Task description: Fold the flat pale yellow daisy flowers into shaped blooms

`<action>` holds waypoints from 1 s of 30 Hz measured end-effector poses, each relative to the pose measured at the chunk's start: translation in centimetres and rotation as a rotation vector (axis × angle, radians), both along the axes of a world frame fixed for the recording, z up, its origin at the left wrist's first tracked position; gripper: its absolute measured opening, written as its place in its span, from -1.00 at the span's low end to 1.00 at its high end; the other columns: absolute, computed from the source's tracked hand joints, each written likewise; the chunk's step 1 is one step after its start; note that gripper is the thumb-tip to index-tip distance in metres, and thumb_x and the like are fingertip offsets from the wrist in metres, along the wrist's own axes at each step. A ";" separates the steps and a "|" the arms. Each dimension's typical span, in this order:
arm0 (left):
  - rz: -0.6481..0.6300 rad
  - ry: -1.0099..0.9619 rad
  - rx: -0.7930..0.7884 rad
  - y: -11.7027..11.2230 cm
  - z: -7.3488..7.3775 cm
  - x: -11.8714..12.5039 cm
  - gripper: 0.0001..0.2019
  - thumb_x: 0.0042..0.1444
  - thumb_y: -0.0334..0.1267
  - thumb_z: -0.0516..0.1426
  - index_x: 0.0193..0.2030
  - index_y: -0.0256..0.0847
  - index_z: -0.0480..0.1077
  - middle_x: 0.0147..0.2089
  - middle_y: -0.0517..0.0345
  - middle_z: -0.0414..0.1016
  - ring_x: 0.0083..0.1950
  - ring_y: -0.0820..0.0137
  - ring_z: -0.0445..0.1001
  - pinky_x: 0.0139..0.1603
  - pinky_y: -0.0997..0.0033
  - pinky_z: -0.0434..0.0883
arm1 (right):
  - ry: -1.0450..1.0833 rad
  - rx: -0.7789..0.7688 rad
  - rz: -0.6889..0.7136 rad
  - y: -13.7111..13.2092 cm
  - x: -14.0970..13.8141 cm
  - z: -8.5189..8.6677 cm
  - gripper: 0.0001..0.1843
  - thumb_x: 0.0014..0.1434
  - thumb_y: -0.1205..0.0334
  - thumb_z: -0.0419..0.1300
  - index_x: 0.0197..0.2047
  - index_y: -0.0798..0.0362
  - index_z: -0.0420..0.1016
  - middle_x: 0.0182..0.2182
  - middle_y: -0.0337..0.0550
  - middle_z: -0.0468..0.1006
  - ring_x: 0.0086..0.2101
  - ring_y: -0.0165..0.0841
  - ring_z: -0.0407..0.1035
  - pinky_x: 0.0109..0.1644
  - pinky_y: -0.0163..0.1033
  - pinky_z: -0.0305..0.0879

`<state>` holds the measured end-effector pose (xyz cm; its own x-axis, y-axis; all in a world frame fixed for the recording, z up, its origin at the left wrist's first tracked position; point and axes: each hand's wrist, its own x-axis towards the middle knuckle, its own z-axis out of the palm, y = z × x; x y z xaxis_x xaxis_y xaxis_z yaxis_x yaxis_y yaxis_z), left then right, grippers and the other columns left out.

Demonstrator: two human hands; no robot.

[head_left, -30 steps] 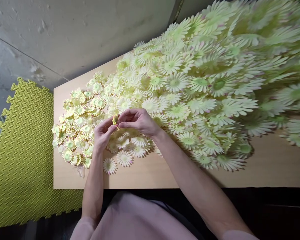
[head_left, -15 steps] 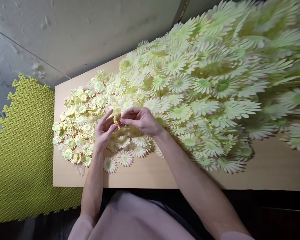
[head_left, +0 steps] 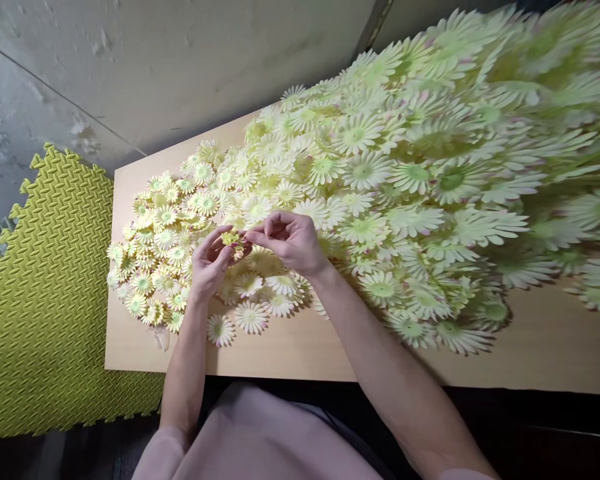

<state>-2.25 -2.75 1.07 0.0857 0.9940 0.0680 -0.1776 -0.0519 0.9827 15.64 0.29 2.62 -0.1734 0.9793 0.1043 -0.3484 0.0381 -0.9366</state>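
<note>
Left hand (head_left: 207, 263) and right hand (head_left: 290, 240) meet fingertip to fingertip, both pinching one small yellow flower (head_left: 231, 239) just above the worktop (head_left: 290, 353). Loose flowers (head_left: 160, 247) lie spread at nine o'clock. The heaped pile (head_left: 390, 167) toward two o'clock is huge, so I'd judge plenty is left.

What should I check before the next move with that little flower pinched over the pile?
1. Left hand pinches the small yellow flower at its fingertips: ok.
2. Right hand fingertips meet the same flower: ok.
3. Flower is held off the daisy pile: ok, as far as the view shows.
4. Flower's layers are seated together: cannot tell, it is too small and partly covered by the fingers.
5. Bare wood is free on the table along the near edge: ok.
6. Both wrists are clear of the front-row daisies: not ok, the left wrist lies over them.
</note>
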 end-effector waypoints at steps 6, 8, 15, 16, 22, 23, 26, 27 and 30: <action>-0.013 -0.098 -0.043 0.0 0.1 0.0 -0.64 0.10 -0.14 0.30 0.06 0.03 0.47 -0.40 0.25 0.48 -0.32 0.47 0.53 -0.03 0.13 0.61 | 0.010 0.003 -0.050 0.3 0.6 -0.3 -0.69 -0.09 0.15 0.50 -0.49 -0.01 0.43 -0.39 -0.19 0.67 -0.31 -0.26 0.59 -0.14 -0.11 0.57; 0.015 -0.083 -0.056 0.0 0.2 0.0 -0.62 0.10 -0.16 0.30 0.08 0.03 0.47 -0.43 0.26 0.45 -0.36 0.52 0.48 -0.11 0.23 0.63 | 0.011 -0.006 -0.015 0.4 0.6 -0.4 -0.71 -0.09 0.16 0.50 -0.46 0.00 0.46 -0.41 -0.20 0.67 -0.31 -0.26 0.60 -0.15 -0.14 0.57; 0.029 -0.038 -0.065 -0.1 0.5 0.1 -0.57 0.09 -0.21 0.30 0.13 0.11 0.46 -0.33 0.23 0.47 -0.33 0.59 0.46 -0.23 0.56 0.57 | 0.039 -0.023 0.105 0.3 0.4 -0.2 -0.71 -0.14 0.17 0.53 -0.41 0.02 0.53 -0.38 -0.20 0.68 -0.33 -0.30 0.60 -0.15 -0.17 0.57; 0.025 -0.037 -0.069 -0.1 0.5 0.1 -0.56 0.09 -0.22 0.30 0.14 0.13 0.46 -0.28 0.22 0.49 -0.31 0.58 0.48 -0.22 0.55 0.57 | 0.038 -0.020 0.111 0.3 0.3 -0.3 -0.71 -0.15 0.18 0.54 -0.41 0.02 0.54 -0.38 -0.20 0.69 -0.33 -0.31 0.59 -0.15 -0.18 0.57; -0.031 -0.021 -0.052 -0.2 0.4 0.0 -0.54 0.15 -0.18 0.25 0.20 0.19 0.41 -0.33 0.23 0.47 -0.34 0.55 0.44 -0.17 0.43 0.59 | 0.027 0.012 0.123 0.3 0.3 -0.6 -0.72 -0.16 0.26 0.54 -0.38 0.04 0.57 -0.36 -0.19 0.69 -0.34 -0.34 0.59 -0.19 -0.23 0.57; -0.035 -0.016 -0.050 -0.2 0.5 0.0 -0.54 0.15 -0.17 0.25 0.20 0.18 0.41 -0.40 0.25 0.42 -0.39 0.56 0.40 -0.18 0.43 0.59 | 0.030 0.010 0.131 0.3 0.3 -0.6 -0.72 -0.17 0.27 0.54 -0.38 0.04 0.58 -0.36 -0.18 0.69 -0.34 -0.34 0.59 -0.19 -0.23 0.57; -0.007 0.020 -0.045 -0.3 0.7 0.2 -0.55 0.14 -0.18 0.26 0.19 0.13 0.44 -0.53 0.31 0.28 -0.49 0.58 0.30 -0.23 0.43 0.59 | 0.035 -0.002 0.154 0.2 0.2 -0.5 -0.70 -0.18 0.25 0.55 -0.36 0.05 0.59 -0.36 -0.17 0.69 -0.34 -0.32 0.59 -0.19 -0.22 0.58; 0.004 0.033 -0.045 -0.3 0.7 0.3 -0.56 0.13 -0.18 0.27 0.18 0.13 0.44 -0.54 0.32 0.27 -0.49 0.59 0.30 -0.23 0.43 0.59 | 0.031 -0.005 0.156 0.2 0.1 -0.5 -0.69 -0.19 0.24 0.55 -0.36 0.05 0.59 -0.36 -0.17 0.69 -0.34 -0.32 0.59 -0.19 -0.21 0.58; 0.022 0.063 -0.055 -0.3 0.6 0.4 -0.55 0.12 -0.14 0.27 0.18 0.12 0.45 -0.52 0.30 0.31 -0.46 0.57 0.36 -0.23 0.44 0.59 | 0.015 -0.010 0.142 0.2 0.0 -0.3 -0.68 -0.21 0.20 0.56 -0.38 0.06 0.59 -0.39 -0.16 0.68 -0.36 -0.33 0.59 -0.20 -0.22 0.58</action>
